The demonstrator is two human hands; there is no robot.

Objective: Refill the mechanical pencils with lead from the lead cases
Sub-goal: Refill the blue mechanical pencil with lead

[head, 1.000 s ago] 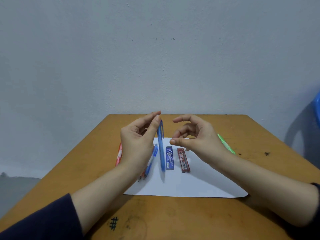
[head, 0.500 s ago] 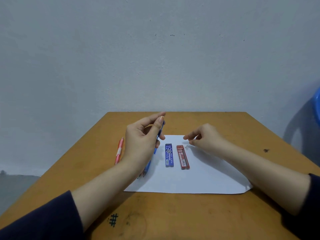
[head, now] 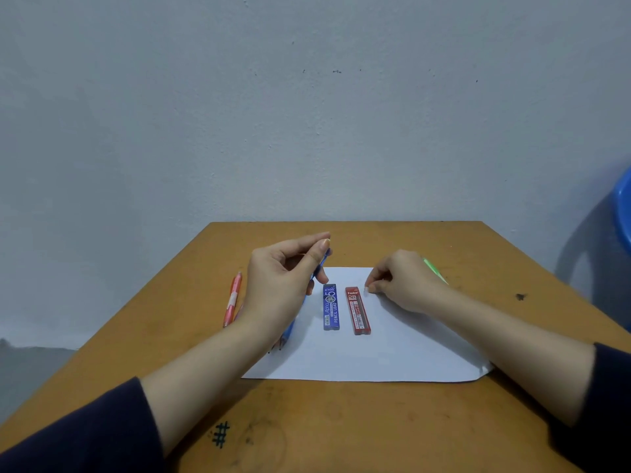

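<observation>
left hand (head: pixel 280 288) up off the surface, forearm entering from lower left, thumb and forefinger pinching a blue pencil (head: pixel 322 262). right hand (head: pixel 404 285) low, knuckles up, fingers curled, thumb and forefinger tips together; any held item unclear.

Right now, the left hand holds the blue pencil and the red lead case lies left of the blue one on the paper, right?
No. In the head view the red lead case lies right of the blue lead case, not left. The left hand does hold the blue pencil, and both cases are on the paper.
</observation>
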